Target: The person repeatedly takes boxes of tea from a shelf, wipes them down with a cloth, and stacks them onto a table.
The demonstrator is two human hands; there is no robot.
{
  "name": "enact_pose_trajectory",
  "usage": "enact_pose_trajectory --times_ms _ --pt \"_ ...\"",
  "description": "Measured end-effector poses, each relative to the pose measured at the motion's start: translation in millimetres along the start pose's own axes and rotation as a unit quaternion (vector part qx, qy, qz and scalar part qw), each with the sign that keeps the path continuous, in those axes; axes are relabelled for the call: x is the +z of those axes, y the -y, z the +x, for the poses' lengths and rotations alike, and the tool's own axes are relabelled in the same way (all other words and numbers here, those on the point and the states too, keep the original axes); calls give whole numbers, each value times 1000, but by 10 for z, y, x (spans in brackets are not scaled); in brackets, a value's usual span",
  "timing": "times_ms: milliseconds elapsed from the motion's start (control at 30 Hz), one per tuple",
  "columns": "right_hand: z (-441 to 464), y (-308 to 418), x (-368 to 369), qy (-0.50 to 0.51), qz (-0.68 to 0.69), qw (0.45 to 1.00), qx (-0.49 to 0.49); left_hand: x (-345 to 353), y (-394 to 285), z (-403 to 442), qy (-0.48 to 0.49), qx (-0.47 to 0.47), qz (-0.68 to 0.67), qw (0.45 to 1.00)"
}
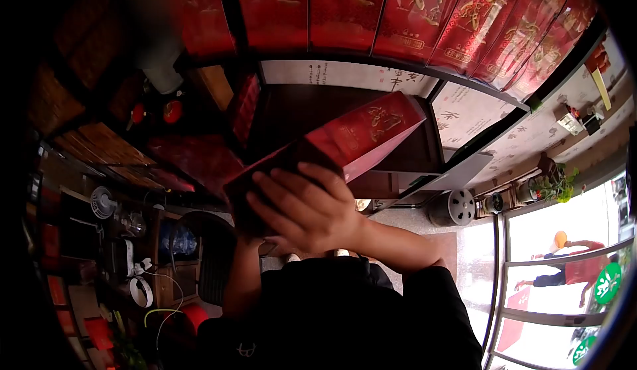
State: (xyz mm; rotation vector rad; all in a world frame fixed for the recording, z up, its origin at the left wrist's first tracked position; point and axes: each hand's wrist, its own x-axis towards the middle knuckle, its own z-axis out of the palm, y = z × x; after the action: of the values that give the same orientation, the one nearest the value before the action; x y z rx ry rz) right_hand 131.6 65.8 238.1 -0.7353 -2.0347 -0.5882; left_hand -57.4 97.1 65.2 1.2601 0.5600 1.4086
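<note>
Fan: white, far left, among shaded furniture.
Left hand: at the lower-left end of the red box; mostly hidden from view; whether its fingers are apart or together cannot be told.
Right hand: back of the hand toward the viewer, laid across the shaded lower-left part of the box; fingers a little apart, clamped on it.
Red box: gold lettering on one face; held by its lower-left part, in front of a dark shelf compartment; whether the far end enters cannot be told.
Long axis: tilted, from lower left to upper right; the free end lies up and right of the fingers, with the right hand nearer to it.
Row of boxes: red, gold-lettered, side by side above the compartment.
Drum: round face with holes, right of the compartment.
Plant: green, near the window.
Person outside: red top, beyond the glass.
</note>
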Motion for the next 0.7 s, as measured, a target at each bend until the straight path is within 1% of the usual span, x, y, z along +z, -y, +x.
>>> enact_pose_trajectory --times_ms 67,100,167,267,333,367,400,433,467,500,533,567,600,633,700 --pt "-54 10 110 -20 -64 993 -93 -19 -54 15 32 29 41 998" --pt "-95 -49 129 -22 -64 994 -89 -13 -74 9 41 37 52 997" --pt "-186 -300 70 -68 -98 989 -90 13 -94 -17 51 44 65 996" --pt "-310 -721 -140 -72 -149 986 5 -5 -81 -39 58 44 76 995" --pt "-460 -1048 -209 -103 -193 974 56 -50 -44 -66 57 42 76 995" --pt "-520 -1171 -212 -134 -198 968 81 -72 -29 -92 55 26 85 995" --pt "-631 -1280 -160 -165 -179 964 109 -91 -20 -117 54 10 94 994" --pt "-707 -1323 -6 -255 -112 940 196 -107 -19 -138 54 -6 104 993" --pt "-781 -1325 174 -341 -44 897 278 -115 -19 -146 55 -21 114 992" --pt "-955 -1317 352 -357 113 829 414 -119 -21 -144 55 -34 124 990" --pt "-1017 -1248 493 -392 228 791 411 -84 -54 -129 54 -34 125 990" --pt "-1143 -1212 547 -392 229 791 411 -10 -114 -105 44 -2 108 993" --pt "-1305 -1165 593 -332 199 803 453 51 -148 -87 34 30 91 995" --pt "-1481 -1118 628 -271 166 810 492 94 -145 -68 33 31 91 995" --pt "-1782 -1029 660 -143 97 810 561 153 -134 -52 -7 76 48 996"
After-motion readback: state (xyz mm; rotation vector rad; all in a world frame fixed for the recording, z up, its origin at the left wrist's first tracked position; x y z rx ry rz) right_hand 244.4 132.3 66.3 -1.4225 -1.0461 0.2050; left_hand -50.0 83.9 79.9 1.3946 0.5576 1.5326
